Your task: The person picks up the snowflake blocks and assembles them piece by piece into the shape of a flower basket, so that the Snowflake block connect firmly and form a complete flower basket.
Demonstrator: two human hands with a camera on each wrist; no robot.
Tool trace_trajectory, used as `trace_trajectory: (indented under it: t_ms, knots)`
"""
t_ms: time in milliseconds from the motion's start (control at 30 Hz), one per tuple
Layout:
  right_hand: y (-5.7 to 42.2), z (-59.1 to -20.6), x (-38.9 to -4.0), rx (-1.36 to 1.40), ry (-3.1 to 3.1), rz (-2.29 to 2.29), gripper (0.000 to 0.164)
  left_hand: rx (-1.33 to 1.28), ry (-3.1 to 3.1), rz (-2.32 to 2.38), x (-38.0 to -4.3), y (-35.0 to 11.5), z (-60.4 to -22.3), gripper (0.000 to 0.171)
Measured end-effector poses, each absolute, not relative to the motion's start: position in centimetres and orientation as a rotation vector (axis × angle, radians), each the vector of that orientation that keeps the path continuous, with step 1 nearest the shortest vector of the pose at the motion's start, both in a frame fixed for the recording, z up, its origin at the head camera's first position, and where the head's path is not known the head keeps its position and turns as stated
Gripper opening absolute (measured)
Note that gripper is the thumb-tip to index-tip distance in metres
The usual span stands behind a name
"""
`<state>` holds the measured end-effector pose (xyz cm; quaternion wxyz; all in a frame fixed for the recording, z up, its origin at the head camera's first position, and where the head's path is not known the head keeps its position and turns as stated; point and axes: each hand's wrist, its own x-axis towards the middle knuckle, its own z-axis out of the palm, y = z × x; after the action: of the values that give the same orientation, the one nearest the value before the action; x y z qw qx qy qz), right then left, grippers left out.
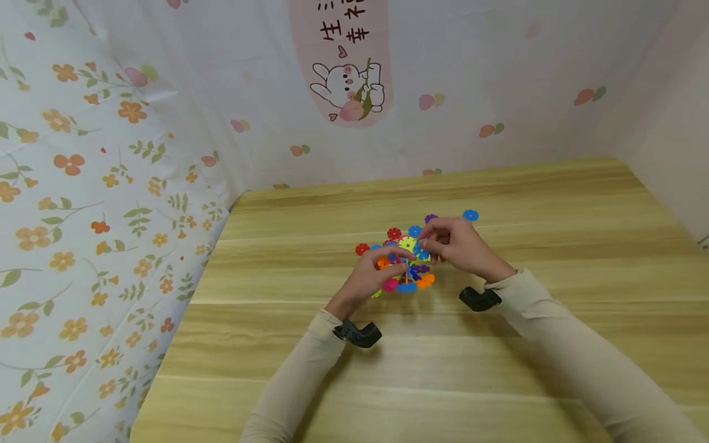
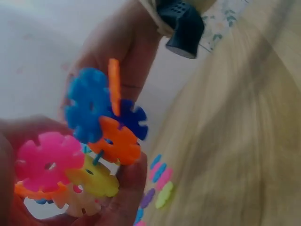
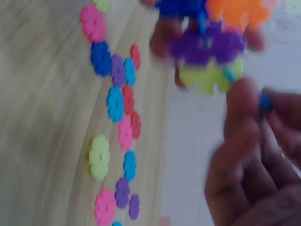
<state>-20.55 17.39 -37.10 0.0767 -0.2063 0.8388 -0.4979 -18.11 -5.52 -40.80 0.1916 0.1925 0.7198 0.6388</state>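
My left hand (image 1: 368, 274) grips a cluster of slotted, flower-shaped plastic discs fitted into one another. In the left wrist view the cluster includes a pink disc (image 2: 49, 162), a light blue disc (image 2: 89, 106), an orange disc (image 2: 117, 141) and a yellow one (image 2: 94, 176). To its right, my right hand (image 1: 462, 246) pinches a blue disc (image 1: 422, 250) between thumb and fingers, close against the cluster. In the right wrist view the fingers hide most of that blue disc (image 3: 265, 101); a purple disc (image 3: 207, 44) and a yellow-green disc (image 3: 207, 77) are beside it. Whether it is joined cannot be told.
Loose discs lie spread on the wooden table (image 1: 310, 246) behind the hands, among them a blue disc (image 1: 471, 215), a red disc (image 1: 362, 248) and a yellow-green disc (image 3: 99, 157). A printed curtain (image 1: 454, 74) hangs at the table's far edge.
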Motion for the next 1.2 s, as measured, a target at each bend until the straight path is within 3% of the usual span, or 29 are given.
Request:
trace_trajectory:
  t_ms: [167, 433, 567, 767, 933, 1200]
  knots:
    - [19.4, -37.3, -22.9, -0.565, 2.525, -1.296, 0.024, 0.459, 2.064, 1.788, -17.7, -5.9, -41.2, 0.021]
    - [23.2, -39.1, -26.7, -0.473, 2.919, -0.507, 0.032, 0.407, 2.094, 1.855, -17.6, -6.4, -41.2, 0.019]
    - [23.8, -40.6, -27.2, -0.5, 2.965, -0.272, 0.027, 0.404, 2.093, 1.868, -17.5, -6.4, -41.2, 0.02]
    - [24.1, -41.1, -27.5, -0.485, 3.008, -0.407, 0.004, 0.411, 2.09, 1.903, -17.5, -6.5, -41.3, 0.02]
    - [25.4, -40.7, -27.1, -0.416, 2.888, -0.625, 0.016, 0.45, 2.105, 1.922, -17.7, -6.2, -41.3, 0.02]
    - [25.0, -39.8, -24.6, -0.417, 2.778, -0.924, 0.008, 0.402, 2.1, 1.959, -17.8, -5.5, -41.3, 0.019]
